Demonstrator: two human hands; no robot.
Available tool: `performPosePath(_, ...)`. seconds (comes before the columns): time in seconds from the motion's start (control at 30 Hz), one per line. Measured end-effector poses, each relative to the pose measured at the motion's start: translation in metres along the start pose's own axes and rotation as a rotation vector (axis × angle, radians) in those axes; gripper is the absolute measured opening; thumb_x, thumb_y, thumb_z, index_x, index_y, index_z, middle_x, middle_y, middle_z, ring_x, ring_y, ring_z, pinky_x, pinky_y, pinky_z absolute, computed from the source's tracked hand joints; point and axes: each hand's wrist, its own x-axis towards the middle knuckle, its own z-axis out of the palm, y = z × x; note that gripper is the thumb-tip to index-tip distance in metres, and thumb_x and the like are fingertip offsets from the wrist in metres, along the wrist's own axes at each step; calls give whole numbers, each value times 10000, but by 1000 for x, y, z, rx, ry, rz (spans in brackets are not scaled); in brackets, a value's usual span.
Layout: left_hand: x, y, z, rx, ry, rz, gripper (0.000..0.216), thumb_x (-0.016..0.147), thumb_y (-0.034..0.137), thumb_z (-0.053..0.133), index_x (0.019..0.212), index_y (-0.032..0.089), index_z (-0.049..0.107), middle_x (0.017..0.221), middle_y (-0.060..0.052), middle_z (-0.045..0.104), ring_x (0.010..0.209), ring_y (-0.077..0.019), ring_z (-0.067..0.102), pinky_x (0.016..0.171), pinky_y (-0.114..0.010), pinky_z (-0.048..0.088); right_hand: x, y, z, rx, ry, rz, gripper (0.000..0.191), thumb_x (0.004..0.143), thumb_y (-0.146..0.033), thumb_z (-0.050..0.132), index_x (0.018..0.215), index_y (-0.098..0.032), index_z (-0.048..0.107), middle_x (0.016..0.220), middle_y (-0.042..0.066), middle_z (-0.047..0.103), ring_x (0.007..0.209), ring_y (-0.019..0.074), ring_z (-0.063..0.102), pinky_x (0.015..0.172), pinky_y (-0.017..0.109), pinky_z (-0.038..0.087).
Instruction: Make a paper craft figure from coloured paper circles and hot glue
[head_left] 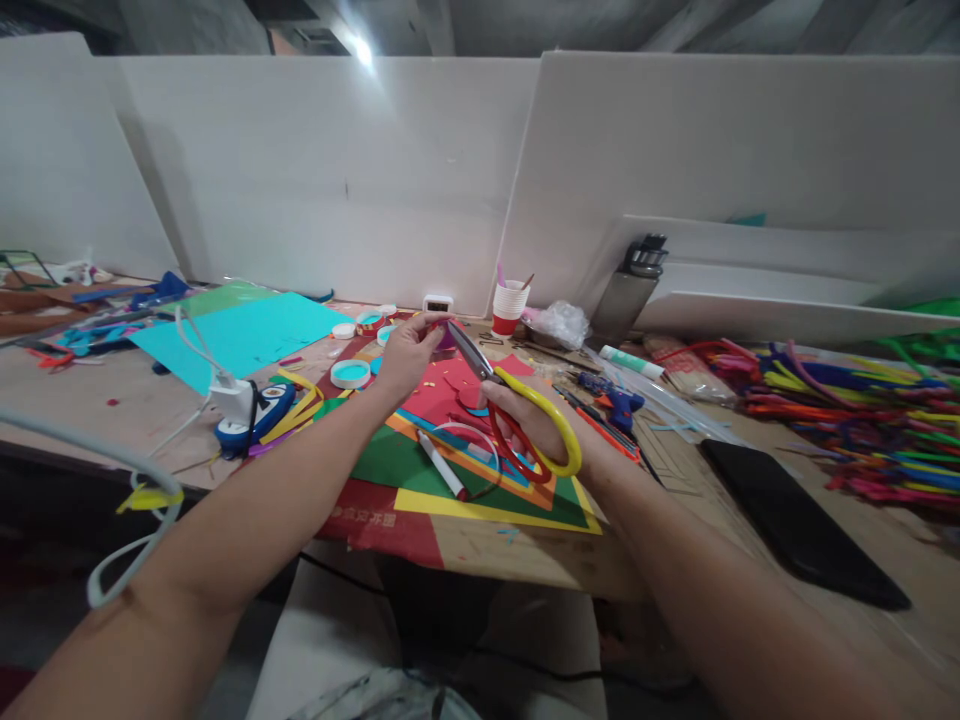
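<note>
My right hand [534, 420] grips a pair of scissors [574, 440] with one yellow and one red handle loop, the blades pointing up and left. At the blade tips, my left hand [409, 352] pinches a small piece of purple paper [447, 340], partly hidden by the fingers and blades. Below both hands lie stacked sheets, with red paper [435, 402] on top and green paper [382, 458] and yellow paper [495, 512] beneath. On the stack rest a marker [441, 464] with a dark red cap and a clear ring [496, 462].
A turquoise sheet [247, 335] lies left, near a blue power strip [259, 415] with a white plug. At right are a phone [802, 520], pipe cleaners [840, 400], a blue glue gun [621, 405] and a bottle [626, 300]. Paper cups [508, 308] stand behind the hands.
</note>
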Motion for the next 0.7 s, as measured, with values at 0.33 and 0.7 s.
performPosePath(0.33, 9, 1, -14, -2, 74, -189, 305, 672, 294, 712, 930, 144, 651, 759, -16, 658, 541, -79, 551, 384, -162, 372, 3, 1, -18, -151, 110, -183, 342, 811, -513, 588, 950, -203, 551, 703, -10, 603, 578, 147, 581, 523, 260, 450)
performPosePath(0.7, 11, 4, -16, 35, 32, -247, 316, 612, 318, 763, 868, 146, 697, 705, -15, 651, 529, -66, 518, 394, -174, 277, 20, 32, -36, -805, 351, -240, 567, 786, -432, 646, 1267, -170, 501, 1087, 146, 541, 950, 270, 584, 830, 367, 477)
